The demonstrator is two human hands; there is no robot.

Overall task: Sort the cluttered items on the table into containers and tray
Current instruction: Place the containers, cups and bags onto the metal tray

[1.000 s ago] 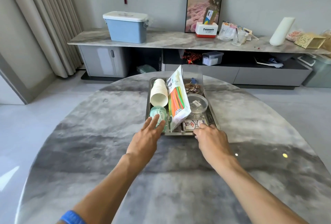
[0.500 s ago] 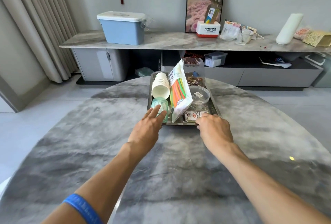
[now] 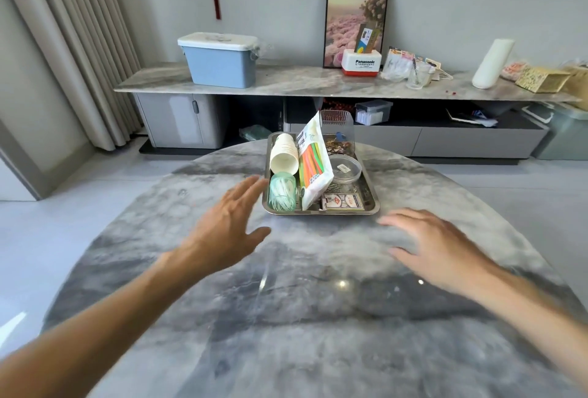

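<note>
Grey marble counter (image 3: 318,318) is carrying the packed tray (image 3: 372,209); I am keeping left hand (image 3: 222,232) and right hand (image 3: 436,245) hovering near it, fingers apart, gripping nothing, judging sorting finished.

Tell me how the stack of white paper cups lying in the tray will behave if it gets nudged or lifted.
The stack of white paper cups lies on its side in the steel tray, so it would probably roll until the upright straw packet stops it. Being paper, it likely lifts lightly but may crush if squeezed. Nested cups could slide apart.

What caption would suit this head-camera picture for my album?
Both hands, left and right, hover open above the marble table near a filled metal tray.
</note>
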